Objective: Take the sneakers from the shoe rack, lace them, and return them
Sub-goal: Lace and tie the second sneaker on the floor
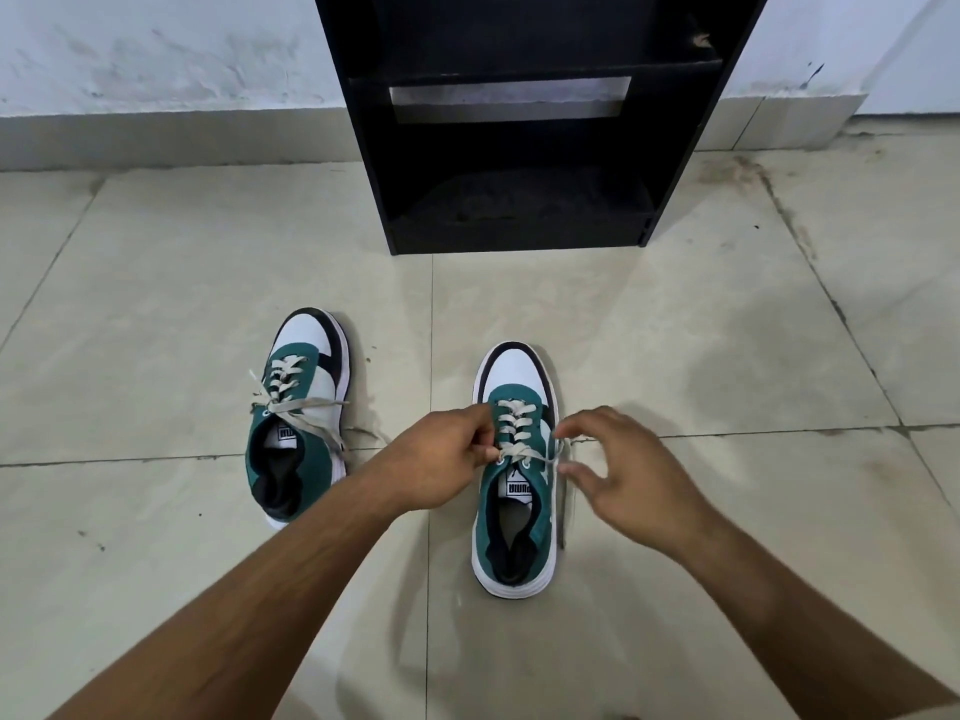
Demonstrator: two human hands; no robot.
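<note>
Two green, white and black sneakers stand on the tiled floor, toes pointing at the rack. The left sneaker (304,407) has cream laces threaded, their loose ends lying across it. The right sneaker (517,470) is between my hands. My left hand (447,459) pinches the lace end at the sneaker's upper left eyelet. My right hand (618,470) pinches the other lace end (558,452) at the sneaker's right side, the remaining fingers spread. A loose lace tail hangs down beside the sole.
The black shoe rack (519,148) stands against the white wall ahead, and no shoes show on its shelves. Beige floor tiles (182,304) spread on all sides of the sneakers.
</note>
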